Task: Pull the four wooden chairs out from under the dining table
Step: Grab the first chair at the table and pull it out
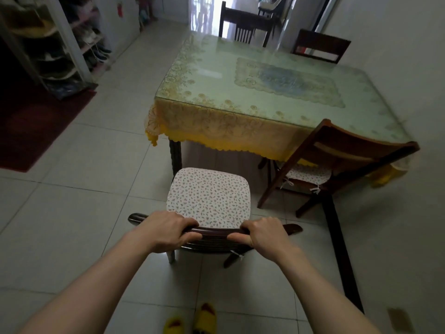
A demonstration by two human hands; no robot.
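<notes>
My left hand [166, 231] and right hand [262, 235] both gripped the top rail [212, 231] of the nearest chair [209, 196], clear of the table [265, 92].

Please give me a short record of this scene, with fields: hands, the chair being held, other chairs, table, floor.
left hand: grips the top rail of the near chair
right hand: grips the same rail
near chair: clear of the dining table, floral cushion fully visible
second chair: at the near side, seat partly under the table
far chairs: one at the far end, one at the far right
dining table: yellow lace cloth
floor: yellow slippers, red rug
</notes>
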